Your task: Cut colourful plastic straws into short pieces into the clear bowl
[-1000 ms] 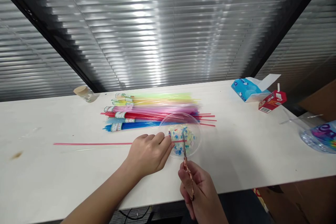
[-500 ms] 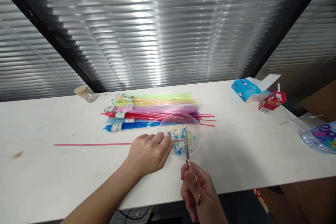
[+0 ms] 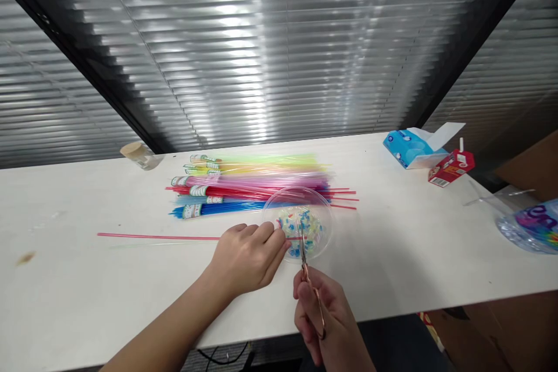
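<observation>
Snipping step, apparently: your left hand (image 3: 250, 258) has its grip clamped on the red straw (image 3: 159, 236), running nine to three o'clock, tip over the clear bowl (image 3: 328, 232); right hand (image 3: 326, 311) gripping copper-handled scissors (image 3: 305, 272). Next cut calls for steady straw, scissors square.

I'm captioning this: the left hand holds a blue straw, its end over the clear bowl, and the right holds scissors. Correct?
One slip: the head view shows the straw is pinkish red, not blue. The left hand holds it, its end over the clear bowl, and the right hand holds scissors.
</observation>
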The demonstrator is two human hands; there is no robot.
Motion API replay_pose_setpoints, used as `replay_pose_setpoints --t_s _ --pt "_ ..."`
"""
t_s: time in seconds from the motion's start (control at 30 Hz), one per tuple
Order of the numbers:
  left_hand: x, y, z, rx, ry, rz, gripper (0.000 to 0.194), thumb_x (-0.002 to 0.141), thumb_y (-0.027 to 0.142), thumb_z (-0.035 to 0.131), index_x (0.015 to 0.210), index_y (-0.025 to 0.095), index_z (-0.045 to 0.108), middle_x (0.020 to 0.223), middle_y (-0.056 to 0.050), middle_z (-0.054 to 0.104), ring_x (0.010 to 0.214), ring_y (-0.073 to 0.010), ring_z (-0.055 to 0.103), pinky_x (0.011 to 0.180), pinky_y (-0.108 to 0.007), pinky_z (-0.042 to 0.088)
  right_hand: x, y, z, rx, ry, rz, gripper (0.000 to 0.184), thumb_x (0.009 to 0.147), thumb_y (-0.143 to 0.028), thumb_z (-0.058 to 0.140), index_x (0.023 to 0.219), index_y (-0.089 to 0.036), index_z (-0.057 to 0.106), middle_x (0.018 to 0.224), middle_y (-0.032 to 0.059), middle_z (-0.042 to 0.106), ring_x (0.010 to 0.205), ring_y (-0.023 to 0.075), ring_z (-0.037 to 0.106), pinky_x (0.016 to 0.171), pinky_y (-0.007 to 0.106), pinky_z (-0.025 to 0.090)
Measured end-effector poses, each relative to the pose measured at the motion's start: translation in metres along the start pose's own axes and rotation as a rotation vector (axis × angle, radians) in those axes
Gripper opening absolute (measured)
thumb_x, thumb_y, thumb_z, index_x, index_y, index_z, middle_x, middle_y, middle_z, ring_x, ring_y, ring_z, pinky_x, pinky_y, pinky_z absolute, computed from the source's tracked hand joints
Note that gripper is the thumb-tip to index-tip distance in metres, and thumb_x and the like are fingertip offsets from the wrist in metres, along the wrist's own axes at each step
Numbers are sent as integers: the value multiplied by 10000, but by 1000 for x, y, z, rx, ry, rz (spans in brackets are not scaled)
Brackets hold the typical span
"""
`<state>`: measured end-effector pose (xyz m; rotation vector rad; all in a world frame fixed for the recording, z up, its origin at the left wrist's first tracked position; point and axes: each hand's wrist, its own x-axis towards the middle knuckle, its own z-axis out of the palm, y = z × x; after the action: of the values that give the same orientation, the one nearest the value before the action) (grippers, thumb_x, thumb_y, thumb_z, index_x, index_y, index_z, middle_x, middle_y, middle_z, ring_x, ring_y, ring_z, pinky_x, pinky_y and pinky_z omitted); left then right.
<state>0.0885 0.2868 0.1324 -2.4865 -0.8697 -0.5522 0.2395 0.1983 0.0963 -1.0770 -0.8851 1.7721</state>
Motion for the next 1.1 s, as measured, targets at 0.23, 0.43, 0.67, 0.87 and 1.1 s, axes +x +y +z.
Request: replay_pose_setpoints --t_s 0.23,0.43,0.67,0.87,1.1 --pt "2 1 -1 2 -5 3 281 969 261 416 718 204 529 596 23 534 447 -136 453 449 -308 298 -4 -8 2 12 57 5 612 744 -785 576 748 -187 446 418 -111 335 326 19 215 326 147 139" --pt "0 1 -1 0 -6 7 271 964 264 432 712 210 515 603 24 535 462 -143 473 453 -313 305 -3 -8 0 5 45 6 599 761 -769 576 749 -184 448 430 -118 310 329 16 210 342 150 135" --pt "-2 1 1 3 -10 11 265 965 280 441 727 205 529 609 25 535 467 -138 477 457 -310 303 -2 -8 0 -1 48 15 603 751 -771 587 741 -187 439 423 -115 317 337 14 208 347 147 138" --pt "0 1 -1 9 -11 11 278 972 282 436 726 201 536 600 29 527 462 -126 468 461 -303 296 -1 -6 -1 26 58 23 591 746 -754 612 752 -187 443 410 -111 343 341 17 198 346 152 141" --pt "1 1 -1 18 2 6 298 977 278 440 700 201 518 585 33 515 447 -117 451 454 -297 283 -2 -7 2 -9 73 18 558 785 -717 605 788 -176 469 422 -115 336 352 18 184 338 152 141"
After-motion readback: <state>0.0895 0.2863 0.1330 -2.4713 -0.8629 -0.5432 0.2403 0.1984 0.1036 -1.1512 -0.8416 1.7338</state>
